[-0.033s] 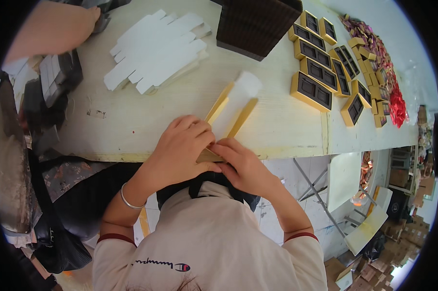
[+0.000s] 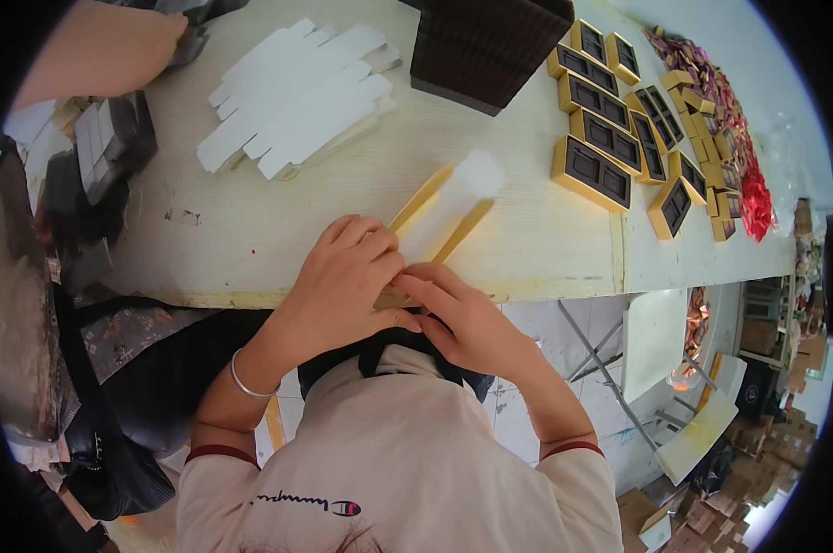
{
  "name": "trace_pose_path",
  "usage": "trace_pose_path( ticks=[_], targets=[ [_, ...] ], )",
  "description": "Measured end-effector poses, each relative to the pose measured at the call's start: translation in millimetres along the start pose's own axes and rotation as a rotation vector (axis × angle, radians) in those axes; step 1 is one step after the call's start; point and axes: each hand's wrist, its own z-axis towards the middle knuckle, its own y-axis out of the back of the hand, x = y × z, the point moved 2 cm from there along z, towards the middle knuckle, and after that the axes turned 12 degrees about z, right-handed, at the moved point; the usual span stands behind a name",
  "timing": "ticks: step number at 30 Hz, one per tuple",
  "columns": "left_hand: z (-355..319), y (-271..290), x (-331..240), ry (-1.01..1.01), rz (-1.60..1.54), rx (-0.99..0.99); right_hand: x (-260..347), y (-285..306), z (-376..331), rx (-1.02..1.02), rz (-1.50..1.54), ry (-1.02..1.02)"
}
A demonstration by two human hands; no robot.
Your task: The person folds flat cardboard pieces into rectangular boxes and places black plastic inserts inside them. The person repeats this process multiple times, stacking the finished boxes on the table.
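Observation:
A part-folded cardboard box (image 2: pixel 435 218), white inside with gold sides, lies at the table's near edge. Its near end is between my two hands, and its far flap is smeared by motion. My left hand (image 2: pixel 347 276) is closed over the left side of that end, fingers curled. From the right, my right hand (image 2: pixel 453 309) grips the same end, its thumb and fingertips close to my left thumb. The fingers partly hide the folded end. Up and left lies a stack of flat white box blanks (image 2: pixel 297 97).
A tall dark block of stacked trays (image 2: pixel 486 55) stands at the back. Gold boxes with dark inserts (image 2: pixel 601 143) line the right, before a red heap (image 2: pixel 757 203). Another person's arm (image 2: pixel 103 51) reaches in at upper left, near dark trays (image 2: pixel 112 138). A folding chair (image 2: pixel 654 346) stands below right.
The box's far flap and gold sides have shifted slightly right and toward me. My right fingers have moved a little at the near end; my left hand keeps its place.

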Motion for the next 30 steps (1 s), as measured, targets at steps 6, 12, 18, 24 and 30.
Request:
trace_pose_path(
  ticks=[6, 12, 18, 24, 30],
  targets=[
    [-5.3, -2.4, 17.8, -0.129, 0.025, 0.26, -2.0, 72.2, -0.7, -0.075, -0.685, 0.156],
    [15.7, -6.0, -1.9, 0.031, 0.097, -0.114, -15.7, 25.9, -2.1, -0.076, -0.481, 0.102],
    [13.9, -16.7, 21.9, -0.192, -0.055, 0.115, 11.9, 48.9, -6.4, -0.177, -0.497, 0.109],
    [18.6, 2.5, 4.9, -0.173, 0.169, 0.018, -17.4, 56.2, 9.6, 0.14, -0.526, 0.269],
    [-30.8, -15.5, -8.4, 0.131, 0.073, -0.1, -13.3, 32.3, -0.7, 0.148, -0.433, 0.178]
  ],
)
